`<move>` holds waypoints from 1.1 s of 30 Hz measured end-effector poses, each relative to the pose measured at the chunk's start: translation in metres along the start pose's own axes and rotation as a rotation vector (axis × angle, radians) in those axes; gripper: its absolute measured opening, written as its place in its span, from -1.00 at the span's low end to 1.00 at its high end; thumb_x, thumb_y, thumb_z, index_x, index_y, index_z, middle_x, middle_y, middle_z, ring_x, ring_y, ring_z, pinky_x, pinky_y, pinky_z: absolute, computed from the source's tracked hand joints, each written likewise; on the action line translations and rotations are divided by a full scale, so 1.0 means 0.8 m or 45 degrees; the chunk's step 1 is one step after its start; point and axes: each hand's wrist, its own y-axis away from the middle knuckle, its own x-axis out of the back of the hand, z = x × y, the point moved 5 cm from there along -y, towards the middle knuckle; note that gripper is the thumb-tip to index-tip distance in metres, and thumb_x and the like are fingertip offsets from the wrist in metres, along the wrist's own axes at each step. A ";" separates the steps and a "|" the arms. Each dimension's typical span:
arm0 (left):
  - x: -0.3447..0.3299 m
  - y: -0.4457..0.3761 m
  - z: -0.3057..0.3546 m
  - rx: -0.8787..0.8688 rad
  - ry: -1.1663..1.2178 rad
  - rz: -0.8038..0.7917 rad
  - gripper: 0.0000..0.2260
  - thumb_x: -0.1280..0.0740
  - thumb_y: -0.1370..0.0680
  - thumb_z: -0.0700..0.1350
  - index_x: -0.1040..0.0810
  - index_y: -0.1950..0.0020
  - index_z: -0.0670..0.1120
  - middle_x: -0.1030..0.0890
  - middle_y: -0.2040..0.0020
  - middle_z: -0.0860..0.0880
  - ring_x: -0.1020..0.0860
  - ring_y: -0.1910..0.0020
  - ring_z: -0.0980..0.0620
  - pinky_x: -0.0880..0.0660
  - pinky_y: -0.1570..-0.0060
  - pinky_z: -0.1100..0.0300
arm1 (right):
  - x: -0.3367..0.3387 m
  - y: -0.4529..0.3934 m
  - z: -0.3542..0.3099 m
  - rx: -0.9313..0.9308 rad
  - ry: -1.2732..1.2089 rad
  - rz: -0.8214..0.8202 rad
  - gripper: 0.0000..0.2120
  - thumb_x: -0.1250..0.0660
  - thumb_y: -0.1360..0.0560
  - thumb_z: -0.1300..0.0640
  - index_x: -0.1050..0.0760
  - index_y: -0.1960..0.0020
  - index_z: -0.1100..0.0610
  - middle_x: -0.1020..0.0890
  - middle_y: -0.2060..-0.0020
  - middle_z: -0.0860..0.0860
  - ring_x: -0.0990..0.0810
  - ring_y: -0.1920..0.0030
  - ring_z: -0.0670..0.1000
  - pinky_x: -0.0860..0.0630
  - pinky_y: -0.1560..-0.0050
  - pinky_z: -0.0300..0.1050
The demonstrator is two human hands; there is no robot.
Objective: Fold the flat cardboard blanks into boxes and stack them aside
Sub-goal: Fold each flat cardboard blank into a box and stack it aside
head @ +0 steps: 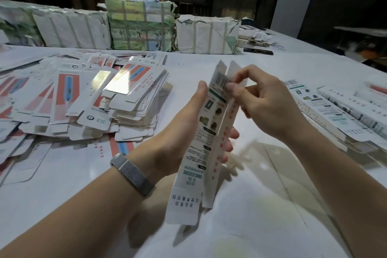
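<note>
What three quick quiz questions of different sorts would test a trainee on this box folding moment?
1. True or false: the box blank lies flat on the table.
2. Which hand pinches the barcode end: A left hand, B right hand?
3. Fill in: the pile of flat blanks lies to the person's ____.

Key: 1 false, both hands hold it up. 2 B. 3 left.

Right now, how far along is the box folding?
Done: a few folded boxes lie at the right. In hand: the left hand holds one blank upright while the right hand pinches its top flap. Left: a big pile of flat blanks on the table, plus wrapped bundles behind.
</note>
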 end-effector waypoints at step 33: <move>0.014 -0.019 0.011 -0.488 -0.069 0.229 -0.67 -0.07 -0.64 -0.15 -0.32 -0.38 0.13 -0.70 0.11 -0.10 -0.69 0.21 -0.23 -0.62 0.31 -0.07 | -0.014 0.003 -0.005 -0.011 -0.474 0.070 -0.80 -0.29 -0.53 -0.09 -0.31 -0.07 -0.09 -0.64 0.23 0.20 -0.56 0.30 -0.02 -0.48 0.24 -0.10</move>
